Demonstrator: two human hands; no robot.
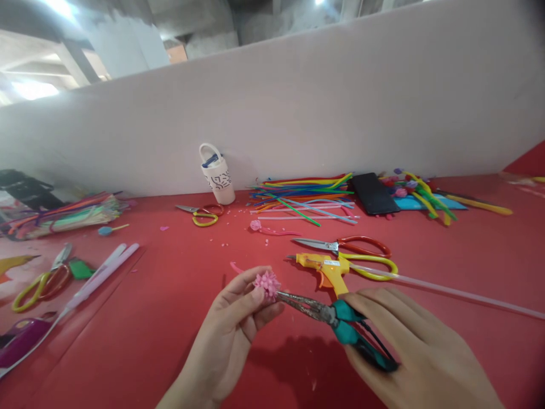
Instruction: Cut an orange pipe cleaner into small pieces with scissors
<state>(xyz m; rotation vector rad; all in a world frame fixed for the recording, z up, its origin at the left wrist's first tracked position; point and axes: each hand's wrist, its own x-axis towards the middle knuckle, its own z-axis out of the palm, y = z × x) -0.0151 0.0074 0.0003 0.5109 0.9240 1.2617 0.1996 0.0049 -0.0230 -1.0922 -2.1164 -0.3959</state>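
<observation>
My left hand [232,324] pinches a small pink curled flower [267,283] between thumb and fingers, just above the red table [170,318]. My right hand [409,346] is wrapped round the teal handles of long-nose pliers [323,313]. The plier tips touch the right side of the pink flower. Right behind the pliers lie a yellow glue gun [326,266] and red-and-yellow scissors [353,253].
A pile of coloured straws [304,196], a black phone [374,193] and a white mini bucket [218,175] stand by the white partition wall [298,102]. More scissors [40,281] and straws [63,215] lie at the left. A clear glue stick [460,292] stretches right.
</observation>
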